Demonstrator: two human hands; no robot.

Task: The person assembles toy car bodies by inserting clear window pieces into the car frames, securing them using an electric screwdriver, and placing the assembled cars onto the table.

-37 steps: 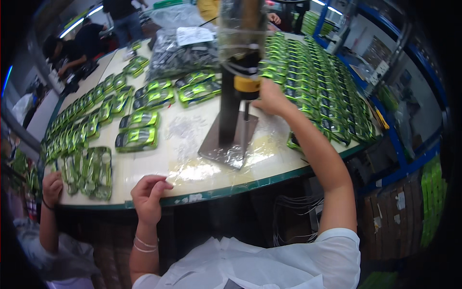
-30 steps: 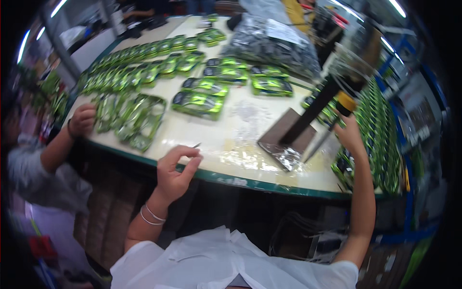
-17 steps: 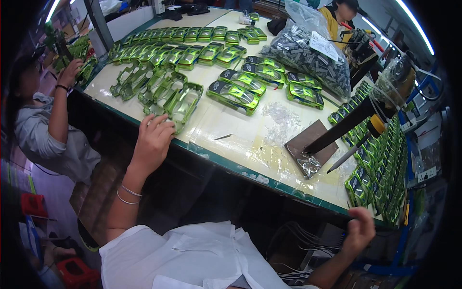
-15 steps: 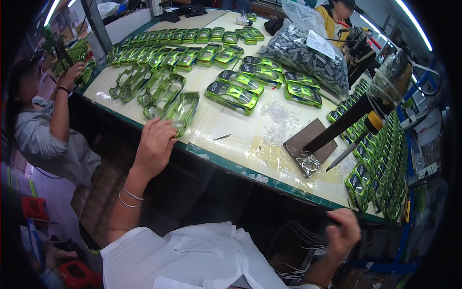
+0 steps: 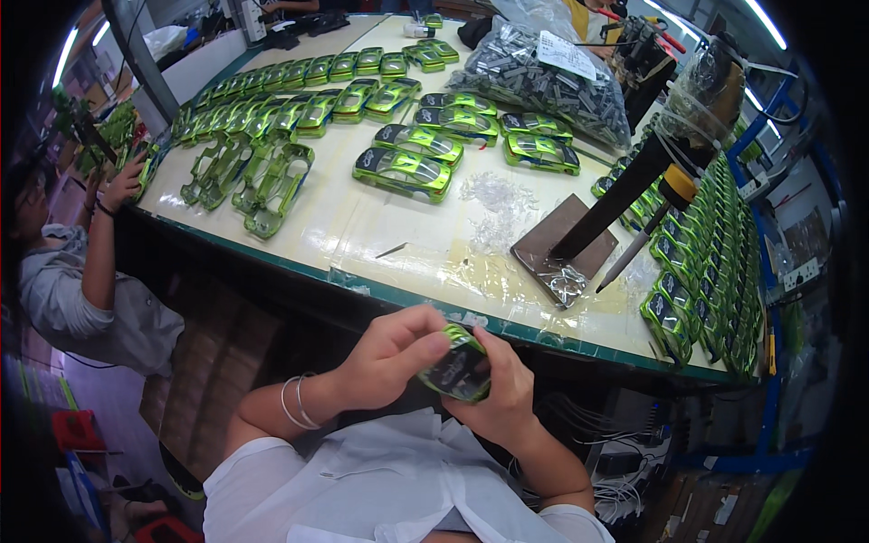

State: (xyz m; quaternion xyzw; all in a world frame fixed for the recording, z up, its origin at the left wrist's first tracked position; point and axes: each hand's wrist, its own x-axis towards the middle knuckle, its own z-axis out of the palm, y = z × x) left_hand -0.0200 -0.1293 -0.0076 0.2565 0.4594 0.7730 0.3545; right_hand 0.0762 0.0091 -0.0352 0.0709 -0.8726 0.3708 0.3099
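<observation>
In front of my chest, just off the table's near edge, a green toy car body shell (image 5: 460,366) with a dark front panel is held between both hands. My left hand (image 5: 385,357) grips its left end, thumb lying along it. Fingers of my right hand (image 5: 505,389) wrap its right side. Two open-framed green shells (image 5: 274,190) rest on the table at the left. Farther in, several green shells with black hoods (image 5: 403,172) lie grouped near the middle.
Rows of green shells (image 5: 353,98) span the back left; more stand stacked (image 5: 670,317) at right. A large plastic bag of dark small parts (image 5: 543,86) lies behind. A black post rises from a brown base plate (image 5: 561,249) beside a pointed tool (image 5: 625,262). A co-worker (image 5: 81,281) works left.
My left hand has lifted a shell off the left of the table and brought it to my chest. My right hand has come in from the right and taken hold too.
</observation>
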